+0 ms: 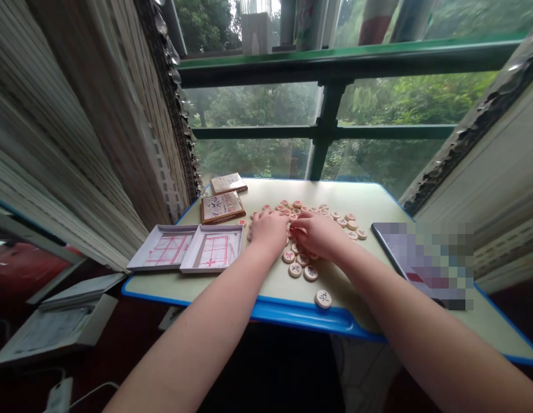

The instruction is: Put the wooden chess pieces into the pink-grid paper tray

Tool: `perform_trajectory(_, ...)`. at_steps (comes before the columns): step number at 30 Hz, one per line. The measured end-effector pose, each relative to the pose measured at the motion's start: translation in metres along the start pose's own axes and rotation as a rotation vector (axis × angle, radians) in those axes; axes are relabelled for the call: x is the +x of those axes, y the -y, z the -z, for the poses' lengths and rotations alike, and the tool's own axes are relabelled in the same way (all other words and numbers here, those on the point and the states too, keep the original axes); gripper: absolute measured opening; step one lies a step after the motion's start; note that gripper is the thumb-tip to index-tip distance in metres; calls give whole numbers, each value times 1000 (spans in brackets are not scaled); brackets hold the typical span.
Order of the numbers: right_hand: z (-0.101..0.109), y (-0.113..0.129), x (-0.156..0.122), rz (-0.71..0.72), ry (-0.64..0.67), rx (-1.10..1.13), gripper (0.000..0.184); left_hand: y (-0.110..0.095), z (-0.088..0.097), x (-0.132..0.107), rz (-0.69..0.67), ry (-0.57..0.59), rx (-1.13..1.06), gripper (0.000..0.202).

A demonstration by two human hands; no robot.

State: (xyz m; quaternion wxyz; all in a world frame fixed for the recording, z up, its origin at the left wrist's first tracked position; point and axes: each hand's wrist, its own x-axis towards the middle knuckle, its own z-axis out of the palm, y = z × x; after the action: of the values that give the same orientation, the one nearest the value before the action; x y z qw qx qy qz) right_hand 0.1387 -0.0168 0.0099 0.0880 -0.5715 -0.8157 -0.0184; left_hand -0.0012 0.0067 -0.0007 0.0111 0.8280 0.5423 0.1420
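Many round wooden xiangqi pieces (310, 272) with red or dark characters lie loose in the middle of the desk. My left hand (269, 229) rests palm down over the left part of the pile, fingers forward and spread over the pieces. Just to its right, my right hand (320, 232) reaches in with fingers pointing left, apart and touching pieces in the centre. Both hands hide some of the pieces beneath them. One xiangqi piece (323, 299) lies by itself near the front edge.
An open two-part box (211, 269) with red-lined insides lies at left on the desk (275, 289). Behind it are two flat decorated boxes (224, 207). A tablet (391, 246), partly blurred, lies at right. Curtains flank the window, and blue trim edges the desk.
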Motion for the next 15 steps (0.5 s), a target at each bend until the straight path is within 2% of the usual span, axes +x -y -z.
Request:
perform_trajectory(6, 4, -1, 1, -103, -14, -11, 30, 1, -1, 1, 30, -7, -47, 33)
perform_trajectory(12, 2, 0, 0, -235, -18, 24, 32, 1, 0, 2, 69, -18, 2, 40)
perform_trajectory(15, 1, 0, 2, -303, -1, 40, 31, 0, 1, 2, 72, 5, 12, 34)
